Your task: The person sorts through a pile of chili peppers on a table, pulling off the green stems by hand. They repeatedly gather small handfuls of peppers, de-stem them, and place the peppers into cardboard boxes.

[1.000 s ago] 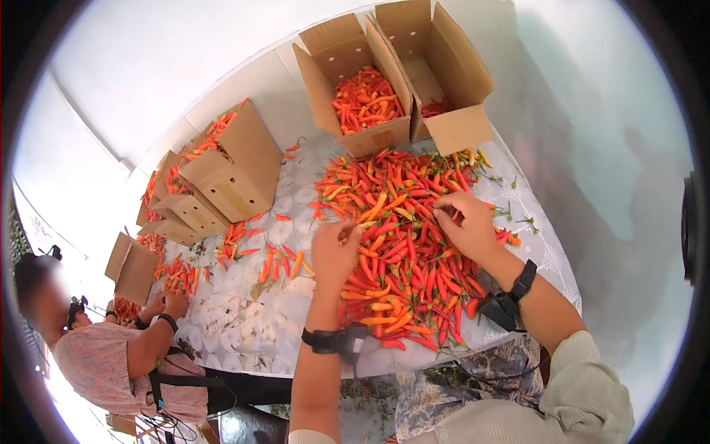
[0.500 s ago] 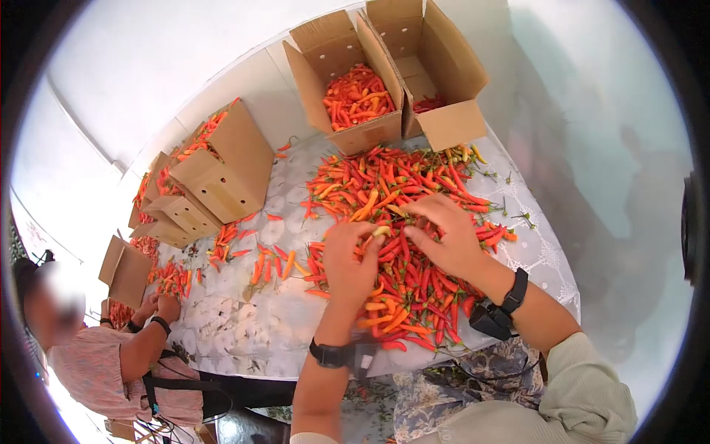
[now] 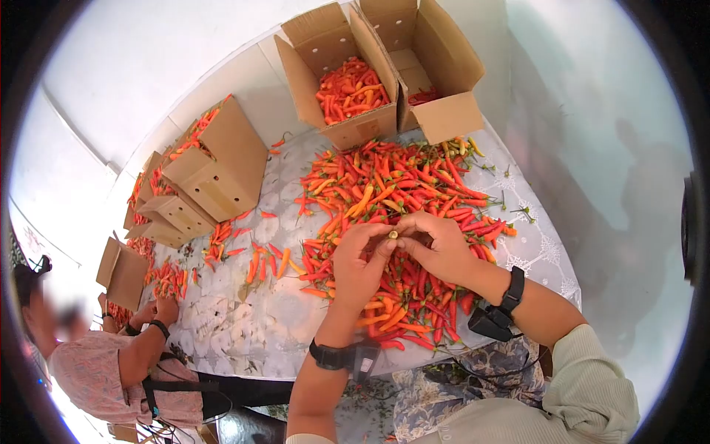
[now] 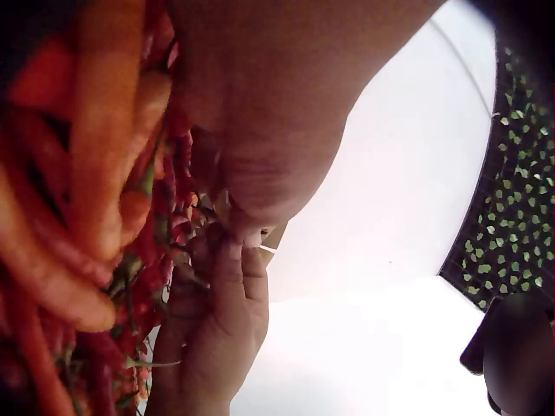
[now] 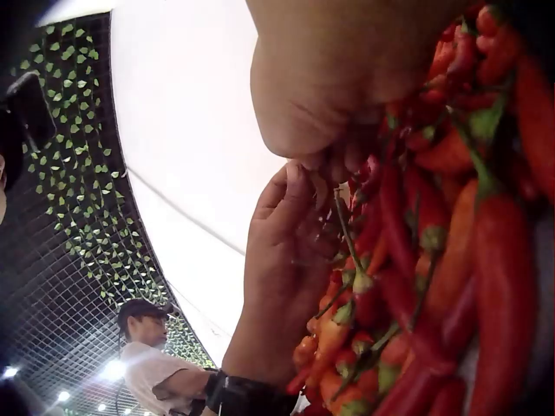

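Note:
A big heap of red and orange chili peppers (image 3: 399, 200) covers the near end of the table. Both hands meet over its middle. My left hand (image 3: 362, 259) and my right hand (image 3: 433, 244) pinch one small chili (image 3: 393, 234) between their fingertips, its pale cut end showing. In the left wrist view the right hand's fingers (image 4: 230, 286) curl toward the left palm beside the peppers (image 4: 78, 191). In the right wrist view the left hand (image 5: 286, 234) reaches in next to red chilies (image 5: 434, 260).
Two open cardboard boxes stand at the far end, one full of orange chilies (image 3: 347, 85), one nearly bare (image 3: 425, 70). More filled boxes (image 3: 214, 166) line the left side. Another person (image 3: 111, 355) works at the lower left. Loose chilies (image 3: 259, 263) lie on the patterned cloth (image 3: 244, 318).
Both hands drew together toward the near middle of the heap and now pinch one chili between them. The head view shifted slightly, so the boxes sit higher.

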The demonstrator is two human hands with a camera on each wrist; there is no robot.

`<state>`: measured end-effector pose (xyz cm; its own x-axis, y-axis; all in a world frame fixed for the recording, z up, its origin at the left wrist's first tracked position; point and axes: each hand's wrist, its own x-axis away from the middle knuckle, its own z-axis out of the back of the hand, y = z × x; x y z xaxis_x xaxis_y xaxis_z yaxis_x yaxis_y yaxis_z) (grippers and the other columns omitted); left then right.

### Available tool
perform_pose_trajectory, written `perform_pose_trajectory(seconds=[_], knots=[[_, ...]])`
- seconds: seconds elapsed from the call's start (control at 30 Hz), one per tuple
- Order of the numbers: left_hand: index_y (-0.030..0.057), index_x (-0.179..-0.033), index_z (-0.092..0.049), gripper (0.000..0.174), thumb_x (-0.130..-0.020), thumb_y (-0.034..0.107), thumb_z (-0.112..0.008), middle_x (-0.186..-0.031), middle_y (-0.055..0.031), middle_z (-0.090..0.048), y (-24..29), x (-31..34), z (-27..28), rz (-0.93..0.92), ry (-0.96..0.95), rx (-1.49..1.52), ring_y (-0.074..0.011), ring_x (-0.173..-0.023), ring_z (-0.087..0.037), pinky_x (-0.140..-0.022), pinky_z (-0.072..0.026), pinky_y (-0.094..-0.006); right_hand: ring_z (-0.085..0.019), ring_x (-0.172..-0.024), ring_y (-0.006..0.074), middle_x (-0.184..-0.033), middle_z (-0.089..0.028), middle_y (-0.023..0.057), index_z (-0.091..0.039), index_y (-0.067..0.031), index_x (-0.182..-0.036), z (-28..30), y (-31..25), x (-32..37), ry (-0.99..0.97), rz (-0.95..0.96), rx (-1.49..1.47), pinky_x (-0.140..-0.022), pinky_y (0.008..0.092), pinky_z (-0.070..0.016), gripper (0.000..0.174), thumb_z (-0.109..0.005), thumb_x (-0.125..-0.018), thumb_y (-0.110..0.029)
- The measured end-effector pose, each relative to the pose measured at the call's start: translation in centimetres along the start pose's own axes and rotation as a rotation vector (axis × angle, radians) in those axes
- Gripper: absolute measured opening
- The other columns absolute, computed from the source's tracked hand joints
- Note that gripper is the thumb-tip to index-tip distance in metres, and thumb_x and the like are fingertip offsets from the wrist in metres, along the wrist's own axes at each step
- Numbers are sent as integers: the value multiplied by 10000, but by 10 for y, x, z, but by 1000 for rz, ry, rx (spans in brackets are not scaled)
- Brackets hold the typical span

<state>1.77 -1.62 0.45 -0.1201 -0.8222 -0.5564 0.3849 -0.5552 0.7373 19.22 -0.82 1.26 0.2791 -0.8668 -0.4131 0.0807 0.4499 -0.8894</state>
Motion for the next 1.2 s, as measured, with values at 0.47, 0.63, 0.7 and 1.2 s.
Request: perform_pose_trajectory(seconds=[0.47, 0.63, 0.7, 1.2], knots=[[-2, -1073, -479, 158, -935, 74, -475, -872, -91, -600, -5, 1, 3, -21, 17, -149, -139, -776, -619, -712, -498, -254, -534, -890, 274, -866, -577, 82, -645, -58, -836, 14, 20, -25, 224, 340, 792, -790, 382, -432, 236, -753, -679, -198], [10, -1050, -477, 136, -937, 80, -453, -816, -80, -587, 4, 2, -3, 204, 66, 175, -122, -656, -592, -604, -478, -251, -530, -903, 272, -879, -578, 75, -645, -60, -837, 16, 24, -29, 156, 280, 808, -812, 386, -420, 212, -726, -715, -213], [14, -1036, -475, 123, -936, 80, -449, -806, -80, -581, 3, 2, -2, 202, 70, 151, -124, -632, -579, -580, -467, -260, -528, -902, 273, -884, -578, 75, -646, -65, -823, 15, 27, -30, 189, 284, 811, -809, 390, -419, 193, -720, -721, -211], [22, -1029, -489, 190, -956, 194, -456, -749, -72, -579, 4, 3, 2, 195, 48, 24, -106, -589, -526, -537, -424, -247, -537, -888, 293, -866, -586, 91, -614, -69, -845, -1, 22, -34, 317, 313, 703, -758, 418, -410, 144, -678, -731, -131]])
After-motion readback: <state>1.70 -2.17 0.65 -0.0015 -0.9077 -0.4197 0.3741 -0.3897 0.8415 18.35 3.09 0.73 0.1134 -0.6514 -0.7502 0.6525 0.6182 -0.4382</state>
